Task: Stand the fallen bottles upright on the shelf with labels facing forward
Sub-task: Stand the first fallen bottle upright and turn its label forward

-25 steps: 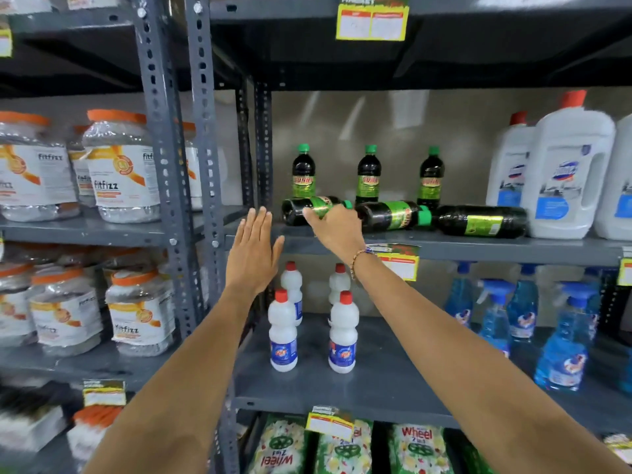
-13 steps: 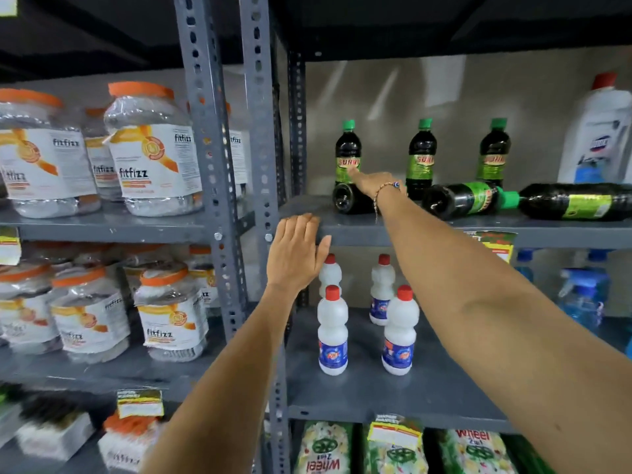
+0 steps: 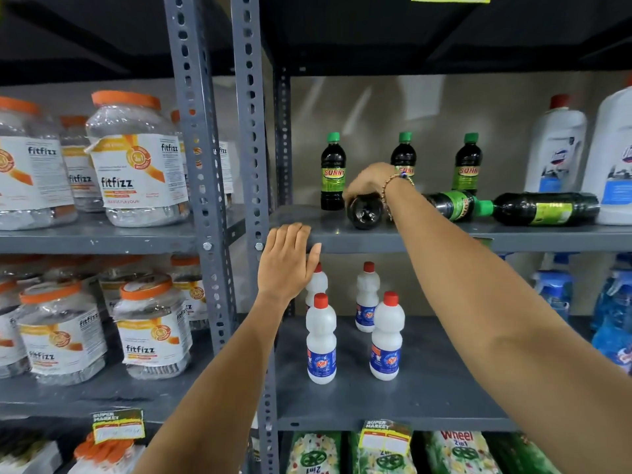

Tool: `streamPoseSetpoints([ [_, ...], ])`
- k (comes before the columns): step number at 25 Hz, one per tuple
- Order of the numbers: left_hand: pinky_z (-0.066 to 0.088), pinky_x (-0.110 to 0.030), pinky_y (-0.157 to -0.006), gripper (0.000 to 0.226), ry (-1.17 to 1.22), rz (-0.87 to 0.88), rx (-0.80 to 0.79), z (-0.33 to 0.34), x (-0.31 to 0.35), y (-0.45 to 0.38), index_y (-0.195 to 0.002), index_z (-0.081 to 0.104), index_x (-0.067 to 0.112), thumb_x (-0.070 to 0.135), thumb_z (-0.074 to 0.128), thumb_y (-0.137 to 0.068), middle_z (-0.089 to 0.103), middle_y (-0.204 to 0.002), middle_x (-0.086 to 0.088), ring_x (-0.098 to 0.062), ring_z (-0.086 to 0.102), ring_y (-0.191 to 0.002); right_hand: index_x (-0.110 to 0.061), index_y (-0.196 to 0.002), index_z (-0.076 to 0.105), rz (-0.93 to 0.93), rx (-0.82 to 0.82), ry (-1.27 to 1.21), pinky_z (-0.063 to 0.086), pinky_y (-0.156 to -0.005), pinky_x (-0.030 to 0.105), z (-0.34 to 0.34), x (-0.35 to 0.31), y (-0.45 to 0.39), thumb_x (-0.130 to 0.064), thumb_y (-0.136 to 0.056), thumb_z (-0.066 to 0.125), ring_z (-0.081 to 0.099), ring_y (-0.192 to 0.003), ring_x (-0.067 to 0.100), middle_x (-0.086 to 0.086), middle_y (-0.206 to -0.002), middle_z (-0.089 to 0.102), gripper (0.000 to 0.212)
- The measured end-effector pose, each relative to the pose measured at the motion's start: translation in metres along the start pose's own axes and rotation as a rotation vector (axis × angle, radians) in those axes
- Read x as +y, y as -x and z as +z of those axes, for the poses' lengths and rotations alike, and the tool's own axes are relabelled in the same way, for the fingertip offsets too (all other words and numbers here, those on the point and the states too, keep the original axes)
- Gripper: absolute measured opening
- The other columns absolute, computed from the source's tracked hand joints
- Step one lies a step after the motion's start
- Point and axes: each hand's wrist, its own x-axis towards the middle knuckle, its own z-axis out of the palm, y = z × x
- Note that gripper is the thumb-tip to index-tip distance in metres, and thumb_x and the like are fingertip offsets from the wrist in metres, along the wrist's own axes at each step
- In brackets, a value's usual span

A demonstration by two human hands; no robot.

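Fingers (image 3: pixel 359 186) of right hand (image 3: pixel 372 181) curled over fallen dark bottle (image 3: pixel 364 212), base toward camera, on shelf (image 3: pixel 444 239).
Likely full: heavy, rigid, smooth plastic, prone to rolling; grip mid-body near label. Two more fallen bottles (image 3: pixel 513 208) lie beyond the wrist. Left hand (image 3: pixel 285 265) flat, open, fingertips on shelf edge, holding nothing.

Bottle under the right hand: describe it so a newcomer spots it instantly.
On the grey shelf holding the dark green-capped bottles, find the right hand. Under it lies a fallen bottle; unlike its fallen neighbours lying sideways, its round base faces the camera.
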Motion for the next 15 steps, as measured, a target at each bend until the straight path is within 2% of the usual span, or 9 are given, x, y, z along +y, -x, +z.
streamPoseSetpoints([
  [2, 0.042, -0.037, -0.089, 0.047, 0.007, 0.001, 0.002, 0.0, 0.0, -0.001, -0.108, 0.06, 0.005, 0.04, 0.03, -0.098, 0.065, -0.107, -0.012, -0.029, 0.061, -0.095, -0.012, -0.112, 0.061, -0.001, 0.002, 0.163, 0.05, -0.092, 0.037, -0.006, -0.009, 0.014, -0.047, -0.074, 0.072, 0.062, -0.102, 0.031, 0.008, -0.113, 0.064, 0.052],
  [4, 0.044, -0.039, -0.088, 0.048, 0.01, 0.001, 0.021, 0.0, 0.0, -0.001, -0.107, 0.061, 0.005, 0.04, 0.028, -0.099, 0.066, -0.107, -0.012, -0.029, 0.061, -0.095, -0.008, -0.131, 0.052, -0.021, 0.036, 0.207, 0.047, -0.095, 0.036, -0.008, -0.019, 0.02, -0.047, -0.082, 0.067, 0.056, -0.12, 0.031, 0.008, -0.136, 0.055, 0.064],
  [5, 0.045, -0.039, -0.088, 0.047, 0.012, 0.002, 0.028, -0.001, 0.0, -0.001, -0.106, 0.061, 0.005, 0.04, 0.031, -0.098, 0.066, -0.106, -0.012, -0.029, 0.061, -0.095, -0.007, -0.134, 0.049, -0.036, 0.037, 0.207, 0.046, -0.095, 0.035, -0.006, -0.024, 0.023, -0.045, -0.085, 0.064, 0.054, -0.124, 0.03, 0.009, -0.141, 0.051, 0.065],
  [10, 0.047, -0.039, -0.089, 0.044, 0.024, 0.01, 0.025, -0.003, 0.0, -0.001, -0.107, 0.062, 0.005, 0.039, 0.035, -0.096, 0.066, -0.106, -0.011, -0.028, 0.062, -0.096, -0.004, -0.134, 0.048, -0.065, -0.103, 0.123, 0.041, -0.094, 0.033, 0.002, -0.036, 0.033, -0.037, -0.095, 0.048, 0.053, -0.122, 0.026, 0.012, -0.143, 0.049, 0.051],
  [12, 0.047, -0.038, -0.089, 0.045, 0.015, 0.005, 0.034, -0.002, -0.001, -0.001, -0.107, 0.061, 0.006, 0.04, 0.034, -0.096, 0.066, -0.106, -0.011, -0.028, 0.062, -0.095, -0.005, -0.133, 0.05, -0.058, -0.127, 0.001, 0.043, -0.092, 0.034, 0.013, -0.034, 0.023, -0.038, -0.091, 0.052, 0.053, -0.118, 0.027, 0.013, -0.142, 0.049, 0.053],
  [13, 0.046, -0.038, -0.089, 0.045, 0.01, 0.009, 0.038, -0.002, -0.001, -0.001, -0.107, 0.061, 0.006, 0.04, 0.033, -0.096, 0.066, -0.106, -0.011, -0.028, 0.062, -0.095, -0.008, -0.129, 0.053, -0.049, -0.087, -0.073, 0.046, -0.085, 0.034, 0.021, -0.031, 0.016, -0.04, -0.084, 0.059, 0.056, -0.113, 0.027, 0.012, -0.137, 0.052, 0.056],
  [15, 0.046, -0.038, -0.088, 0.047, -0.011, 0.019, 0.052, 0.0, -0.002, 0.0, -0.107, 0.061, 0.006, 0.04, 0.03, -0.098, 0.066, -0.105, -0.011, -0.028, 0.061, -0.093, -0.009, -0.112, 0.06, -0.023, 0.127, -0.286, 0.049, -0.068, 0.03, 0.037, -0.024, 0.004, -0.041, -0.068, 0.071, 0.061, -0.097, 0.025, 0.01, -0.124, 0.061, 0.056],
])
